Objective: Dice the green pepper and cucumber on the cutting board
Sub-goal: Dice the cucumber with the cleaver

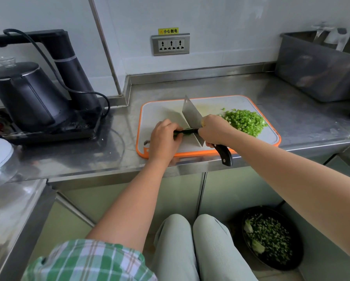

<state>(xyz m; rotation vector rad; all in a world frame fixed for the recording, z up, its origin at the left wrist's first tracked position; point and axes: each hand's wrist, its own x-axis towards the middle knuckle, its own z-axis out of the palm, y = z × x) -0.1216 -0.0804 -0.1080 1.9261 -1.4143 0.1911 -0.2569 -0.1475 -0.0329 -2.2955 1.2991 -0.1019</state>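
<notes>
1. right hand [214, 130] wrapped tight round cleaver [191, 116] handle at near edge of cutting board [162, 110]; blade stands edge-down mid-board.
2. left hand [164, 136] curls over dark green piece [187, 131], prob. cucumber (mostly hidden), pinning it on board's near-left part; blade crosses it.
3. diced pepper pile [244, 121] on board's far-right part, so pepper looks done; step now = cutting cucumber.
4. next: edge left fingertips back, knuckles guiding blade, slice thru, then cross-cut into dice.
</notes>
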